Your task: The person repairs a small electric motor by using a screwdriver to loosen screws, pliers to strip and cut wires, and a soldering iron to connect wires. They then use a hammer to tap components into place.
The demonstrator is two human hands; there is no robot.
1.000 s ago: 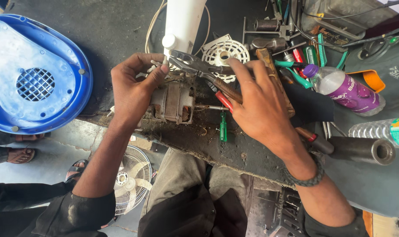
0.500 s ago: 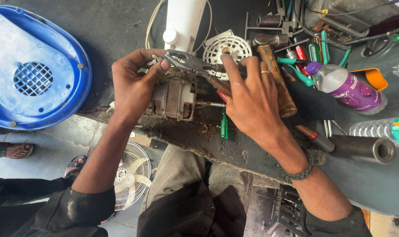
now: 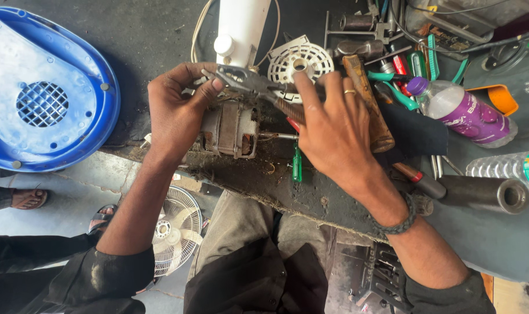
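Observation:
A dirty electric fan motor lies on the dark workbench near its front edge. My left hand grips the motor's left side, fingertips at its top. My right hand holds pliers by their brown handles, and the metal jaws rest on the top of the motor next to my left fingers. A white fan stand tube with a knob stands just behind the motor. A white round slotted fan cover lies behind my right fingers.
A blue plastic fan base lies at the left. Screwdrivers, a wooden-handled tool, a purple-labelled bottle, a metal pipe and a clear bottle crowd the right. A small fan and a sandalled foot show on the floor below.
My right hand has shifted its hold on the pliers, and their jaws have moved left onto the motor top. My left hand has stayed on the motor.

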